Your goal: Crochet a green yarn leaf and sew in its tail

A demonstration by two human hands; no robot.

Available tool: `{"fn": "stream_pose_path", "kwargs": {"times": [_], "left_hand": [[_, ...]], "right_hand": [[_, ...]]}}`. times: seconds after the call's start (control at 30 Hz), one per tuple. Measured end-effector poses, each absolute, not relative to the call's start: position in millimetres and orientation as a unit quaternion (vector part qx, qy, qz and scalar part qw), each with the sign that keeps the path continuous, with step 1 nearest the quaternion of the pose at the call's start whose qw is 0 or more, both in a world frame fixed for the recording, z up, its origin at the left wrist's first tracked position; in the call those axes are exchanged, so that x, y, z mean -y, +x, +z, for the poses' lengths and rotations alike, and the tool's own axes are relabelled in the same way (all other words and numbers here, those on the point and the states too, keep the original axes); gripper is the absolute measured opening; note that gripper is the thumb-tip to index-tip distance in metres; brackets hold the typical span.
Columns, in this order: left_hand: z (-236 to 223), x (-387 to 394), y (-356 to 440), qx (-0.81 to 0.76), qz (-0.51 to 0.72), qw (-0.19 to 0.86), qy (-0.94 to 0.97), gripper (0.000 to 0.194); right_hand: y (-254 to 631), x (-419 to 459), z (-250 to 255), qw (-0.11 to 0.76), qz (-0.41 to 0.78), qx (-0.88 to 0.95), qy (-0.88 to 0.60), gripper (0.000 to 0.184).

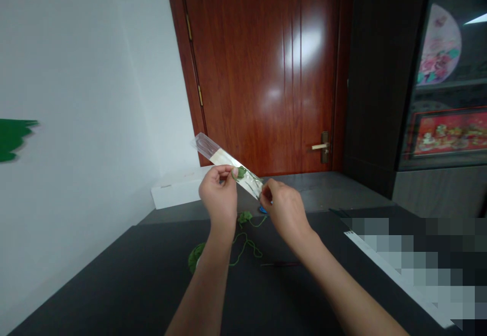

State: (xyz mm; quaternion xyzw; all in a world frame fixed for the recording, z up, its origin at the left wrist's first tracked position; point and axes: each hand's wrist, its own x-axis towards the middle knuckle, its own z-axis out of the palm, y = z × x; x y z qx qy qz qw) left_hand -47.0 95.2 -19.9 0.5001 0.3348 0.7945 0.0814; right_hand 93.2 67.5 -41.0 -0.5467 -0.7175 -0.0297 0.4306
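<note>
As hands (pixel 216 196) hold packet (pixel 228 166), table edge (pixel 76 270) left

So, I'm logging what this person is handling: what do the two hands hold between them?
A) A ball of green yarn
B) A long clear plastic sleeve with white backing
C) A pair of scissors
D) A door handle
B: the left hand and right hand both pinch the clear plastic sleeve above the dark table.

Dark tabletop (pixel 114 285): green yarn ball (pixel 195 256), loose green strand (pixel 246 246), thin dark rod (pixel 279 264)
</note>
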Motion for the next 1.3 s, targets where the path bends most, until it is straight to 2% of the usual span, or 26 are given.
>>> {"fn": "stream_pose_path", "kwargs": {"times": [0.2,0.33,0.47,0.67,0.87,0.97,1.03,1.07,1.3], "left_hand": [[-16,-93,-51,-0.361,0.797,0.061,0.480,0.005],[-22,-103,-52,-0.397,0.767,0.092,0.496,0.007],[-30,-114,-49,-0.428,0.724,0.154,0.519,0.028],[-35,-117,-42,-0.441,0.688,0.230,0.529,0.036],[-28,-110,-43,-0.425,0.668,0.285,0.540,0.036],[-20,-99,-43,-0.397,0.679,0.298,0.542,0.028],[-15,-90,-41,-0.368,0.692,0.303,0.541,0.010],[-12,-85,-39,-0.353,0.700,0.306,0.541,0.006],[1,-55,-30,-0.280,0.721,0.311,0.552,0.008]], "right_hand": [[115,-82,-43,0.456,0.013,0.707,-0.540,0.007],[144,-94,-40,0.499,0.064,0.691,-0.519,0.011],[158,-98,-34,0.535,0.134,0.687,-0.473,0.011],[130,-98,-43,0.478,0.251,0.737,-0.406,0.017],[149,-132,-62,0.442,0.200,0.716,-0.502,0.010],[180,-147,-74,0.392,0.183,0.701,-0.567,0.024],[197,-150,-83,0.372,0.175,0.688,-0.598,0.035],[204,-149,-87,0.372,0.164,0.681,-0.610,0.036],[223,-135,-100,0.427,0.028,0.643,-0.635,0.029]]}}
